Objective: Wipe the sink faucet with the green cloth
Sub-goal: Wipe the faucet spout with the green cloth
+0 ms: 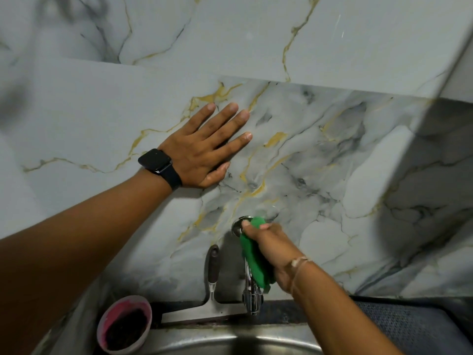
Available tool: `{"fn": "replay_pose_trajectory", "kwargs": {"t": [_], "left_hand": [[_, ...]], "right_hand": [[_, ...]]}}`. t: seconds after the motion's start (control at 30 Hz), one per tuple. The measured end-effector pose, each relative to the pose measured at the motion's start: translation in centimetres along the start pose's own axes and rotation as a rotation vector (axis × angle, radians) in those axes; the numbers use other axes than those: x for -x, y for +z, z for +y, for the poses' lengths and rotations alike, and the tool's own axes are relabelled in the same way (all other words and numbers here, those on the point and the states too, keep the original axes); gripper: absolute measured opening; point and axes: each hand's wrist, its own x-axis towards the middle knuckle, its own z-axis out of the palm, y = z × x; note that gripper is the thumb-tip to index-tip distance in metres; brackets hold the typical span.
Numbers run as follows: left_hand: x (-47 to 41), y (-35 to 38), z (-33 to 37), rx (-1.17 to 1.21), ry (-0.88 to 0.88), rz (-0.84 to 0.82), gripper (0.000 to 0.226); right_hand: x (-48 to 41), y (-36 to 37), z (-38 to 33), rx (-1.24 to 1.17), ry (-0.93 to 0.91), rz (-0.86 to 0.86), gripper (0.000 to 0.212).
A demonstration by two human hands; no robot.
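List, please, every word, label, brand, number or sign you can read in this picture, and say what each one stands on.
None can be read.
The smartwatch on the left hand's wrist shows a dark, blank face.
The green cloth, the faucet, the squeegee, the pink bowl and the marble wall carry no visible lettering.

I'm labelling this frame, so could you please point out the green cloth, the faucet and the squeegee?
green cloth (256, 262), head view, middle of the fold.
faucet (252, 301), head view, lower metal body.
squeegee (213, 265), head view, dark handle.
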Motion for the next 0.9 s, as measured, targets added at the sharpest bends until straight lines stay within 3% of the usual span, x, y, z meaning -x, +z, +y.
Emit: {"fn": "replay_pose_trajectory", "kwargs": {"t": [0.1, 0.17, 0.3, 0.4, 0.6, 0.77, 0.9], "left_hand": [[0.1, 0.1, -0.3, -0.007, -0.014, 0.004, 0.071], [0.1, 0.1, -0.1, -0.001, -0.02, 0.006, 0.071], [-0.5, -0.1, 0.4, 0.023, -0.009, -0.001, 0.069], [-0.8, -0.4, -0.1, 0.013, -0.021, -0.001, 0.068], [0.7, -0.4, -1.1, -0.018, -0.028, -0.002, 0.069], [0.0, -0.3, -0.2, -0.049, -0.025, -0.006, 0.071], [0.1, -0.5, 0.2, -0.062, -0.022, -0.004, 0.071]], "right_hand": [[0.7, 3.7, 0.7, 0.779, -0.217, 0.305, 0.067], [1.3, 4.6, 0.9, 1.003, -0.302, 0.329, 0.068], [1.2, 1.4, 0.2, 0.762, -0.234, 0.091, 0.039], [1.0, 1.0, 0.5, 0.848, -0.362, 0.204, 0.045], [-0.7, 4.4, -0.2, 0.918, -0.307, 0.372, 0.073], [0.5, 3.2, 0.8, 1.063, -0.369, 0.374, 0.069], [2.8, 3.4, 3.6, 1.145, -0.545, 0.469, 0.055]]}}
